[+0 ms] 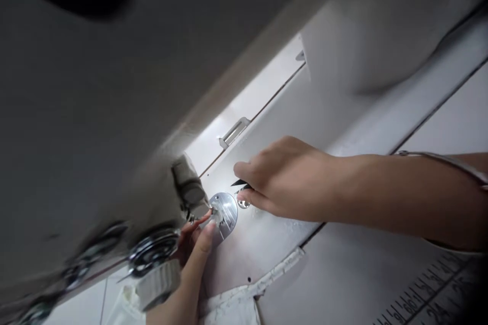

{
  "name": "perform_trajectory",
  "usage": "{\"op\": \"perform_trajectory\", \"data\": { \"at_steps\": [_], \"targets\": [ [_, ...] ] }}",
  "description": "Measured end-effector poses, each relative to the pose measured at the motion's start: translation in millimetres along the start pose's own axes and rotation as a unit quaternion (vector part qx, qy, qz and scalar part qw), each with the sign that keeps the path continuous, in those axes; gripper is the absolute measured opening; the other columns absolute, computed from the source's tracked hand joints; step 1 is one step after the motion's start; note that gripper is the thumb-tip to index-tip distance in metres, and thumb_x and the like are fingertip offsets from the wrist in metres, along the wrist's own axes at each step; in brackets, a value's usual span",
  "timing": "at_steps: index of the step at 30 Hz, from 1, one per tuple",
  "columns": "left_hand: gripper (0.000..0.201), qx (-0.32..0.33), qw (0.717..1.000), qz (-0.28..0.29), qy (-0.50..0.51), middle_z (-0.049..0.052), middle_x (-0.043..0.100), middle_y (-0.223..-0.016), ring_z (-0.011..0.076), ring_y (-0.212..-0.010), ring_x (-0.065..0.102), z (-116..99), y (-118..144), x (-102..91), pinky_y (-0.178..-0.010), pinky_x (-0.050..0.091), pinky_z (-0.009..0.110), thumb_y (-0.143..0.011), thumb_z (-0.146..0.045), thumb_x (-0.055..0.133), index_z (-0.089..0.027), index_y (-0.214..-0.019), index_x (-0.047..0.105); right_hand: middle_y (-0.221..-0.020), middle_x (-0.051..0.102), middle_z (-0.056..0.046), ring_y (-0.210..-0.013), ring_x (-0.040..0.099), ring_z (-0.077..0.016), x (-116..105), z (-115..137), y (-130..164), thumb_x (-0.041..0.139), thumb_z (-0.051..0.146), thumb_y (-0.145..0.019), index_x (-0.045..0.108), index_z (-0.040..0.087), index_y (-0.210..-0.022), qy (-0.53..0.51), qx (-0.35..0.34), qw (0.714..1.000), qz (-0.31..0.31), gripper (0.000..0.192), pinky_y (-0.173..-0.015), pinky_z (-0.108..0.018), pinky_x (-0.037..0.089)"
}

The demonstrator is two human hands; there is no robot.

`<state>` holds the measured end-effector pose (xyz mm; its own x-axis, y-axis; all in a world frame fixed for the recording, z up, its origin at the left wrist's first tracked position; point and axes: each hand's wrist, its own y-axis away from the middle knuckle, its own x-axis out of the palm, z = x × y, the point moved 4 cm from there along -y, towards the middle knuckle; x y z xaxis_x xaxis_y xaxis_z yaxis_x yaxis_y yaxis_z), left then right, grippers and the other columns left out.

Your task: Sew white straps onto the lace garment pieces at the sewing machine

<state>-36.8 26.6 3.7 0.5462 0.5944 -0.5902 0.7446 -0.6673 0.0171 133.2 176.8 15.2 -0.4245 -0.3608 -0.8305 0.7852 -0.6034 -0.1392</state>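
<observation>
On the pale bed [229, 269] of what looks like a sewing machine lies a round metal plate [229, 212] with slits. My left hand [192, 249] reaches in from below, its thumb and fingertips closed together at the plate's left side, close to a small whitish bit; whatever they pinch is hidden. From the right comes my right hand [284, 177], its fingers wrapped round a dark pointed tool [240, 183] whose kind I cannot make out. The tool's tips point left, just above the plate. Beside that hand's lower fingers sits a small round metal piece [244, 204].
The machine's large grey arm [95, 111] overhangs at the upper left. Blurred chrome parts [152, 249] crowd the lower left, near my left wrist. A metal bracket [234, 133] stands behind the bed. Ruler markings [427, 289] run along the lower right.
</observation>
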Motion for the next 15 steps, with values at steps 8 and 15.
{"op": "perform_trajectory", "data": {
  "at_steps": [8,15],
  "targets": [
    [0.031,0.072,0.996,0.055,0.015,0.004,0.07,-0.072,0.0198,-0.066,0.064,2.4,-2.2,18.8,-0.058,0.05,0.027,-0.067,-0.043,0.075,-0.017,-0.083,0.07,-0.108,0.063,-0.01,-0.108,0.052,-0.0267,-0.1,-10.9,1.8,0.058,0.017,-0.089,0.062,0.016,-0.112,0.088,-0.162,0.972,-0.144,0.023,-0.098,-0.044,0.039],
    [0.019,0.145,0.985,0.069,0.058,0.0,0.067,-0.071,0.0183,-0.06,0.058,-22.1,-7.9,57.9,-0.059,0.044,0.029,-0.074,-0.033,0.059,-0.02,-0.086,0.065,-0.09,0.068,-0.008,-0.093,0.061,-0.0245,17.1,-12.2,3.6,0.064,0.021,-0.08,0.065,0.019,-0.081,-0.028,-0.063,0.993,-0.094,0.002,-0.088,-0.038,0.048]
  ]
}}
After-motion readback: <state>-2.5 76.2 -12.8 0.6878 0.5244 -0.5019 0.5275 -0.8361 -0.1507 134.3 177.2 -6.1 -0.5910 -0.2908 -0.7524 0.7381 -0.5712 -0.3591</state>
